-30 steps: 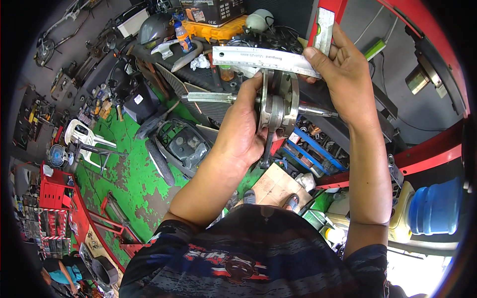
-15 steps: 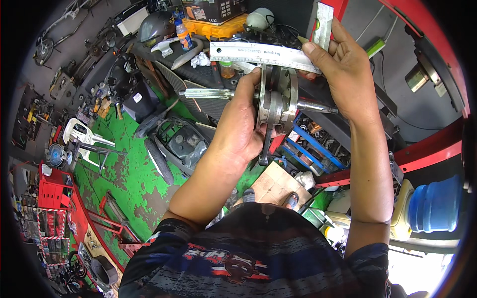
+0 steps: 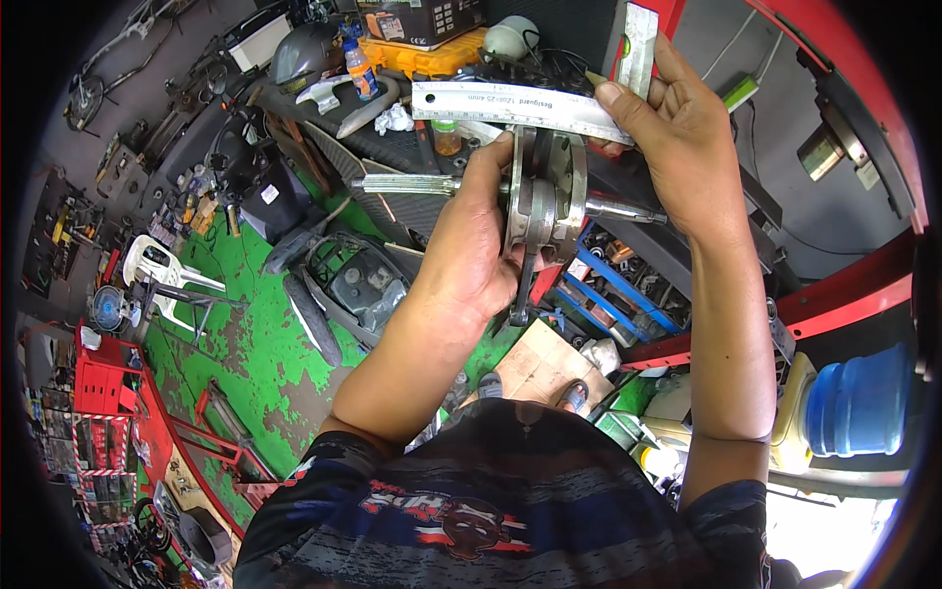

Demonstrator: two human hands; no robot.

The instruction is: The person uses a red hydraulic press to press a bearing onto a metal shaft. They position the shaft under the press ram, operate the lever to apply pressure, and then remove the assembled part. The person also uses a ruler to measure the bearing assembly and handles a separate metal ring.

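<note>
While the left hand (image 3: 473,245) grips a metal crankshaft (image 3: 569,201) by its left side, thumb pointing up along it, the right hand (image 3: 679,137) pinches a silver metal square (image 3: 510,107) near its corner. The crankshaft is held up in front of the person, its splined end (image 3: 407,185) pointing left and its smooth end (image 3: 620,208) reaching right, toward the right wrist. A connecting rod (image 3: 525,292) hangs down from between its webs. The square's long blade runs leftward across the top of the webs; I cannot tell whether it touches them. Beyond it are a small orange-labelled bottle (image 3: 360,73) and a yellow case (image 3: 432,60); below spreads a worn green floor (image 3: 265,339).
</note>
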